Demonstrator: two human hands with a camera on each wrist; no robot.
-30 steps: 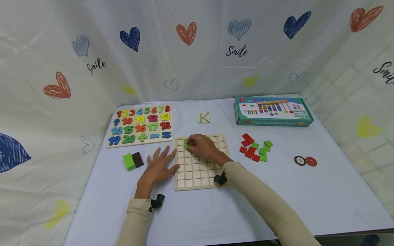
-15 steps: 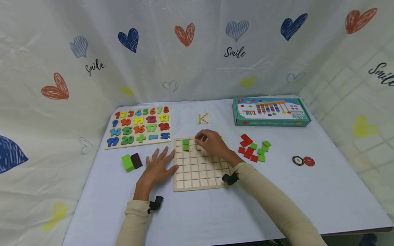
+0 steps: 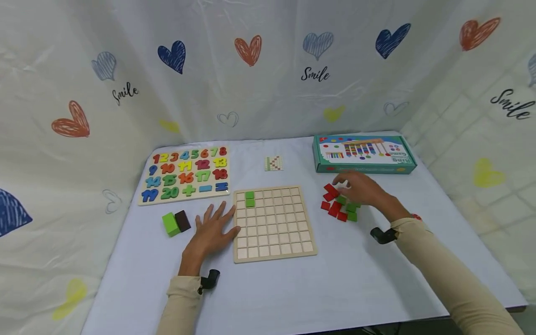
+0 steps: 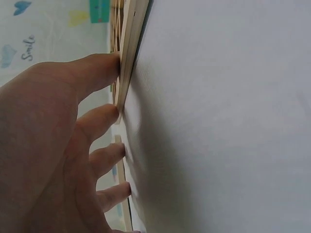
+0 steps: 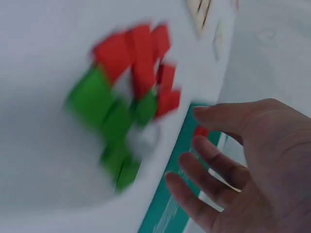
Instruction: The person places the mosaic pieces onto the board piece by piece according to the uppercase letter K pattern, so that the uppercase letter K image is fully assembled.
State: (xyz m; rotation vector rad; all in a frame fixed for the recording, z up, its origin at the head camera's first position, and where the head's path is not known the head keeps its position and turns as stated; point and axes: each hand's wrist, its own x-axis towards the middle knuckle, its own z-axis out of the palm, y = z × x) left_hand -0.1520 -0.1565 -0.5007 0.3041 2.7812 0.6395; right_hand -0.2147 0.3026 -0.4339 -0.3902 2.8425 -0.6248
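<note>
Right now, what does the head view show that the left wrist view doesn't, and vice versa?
Only head: the right hand, loose red tiles and loose green tiles near it, two green tiles on the wooden grid board, and the green block beside the dark brown block.
Only left wrist: the palm side of the left hand.
Both: the left hand, that board, the teal box and Smile lettering.

“Smile” (image 3: pixel 316 74) on backdrop (image 3: pixel 268 100), 1–20 (image 3: pixel 186 178) on puzzle (image 3: pixel 180 197)
</note>
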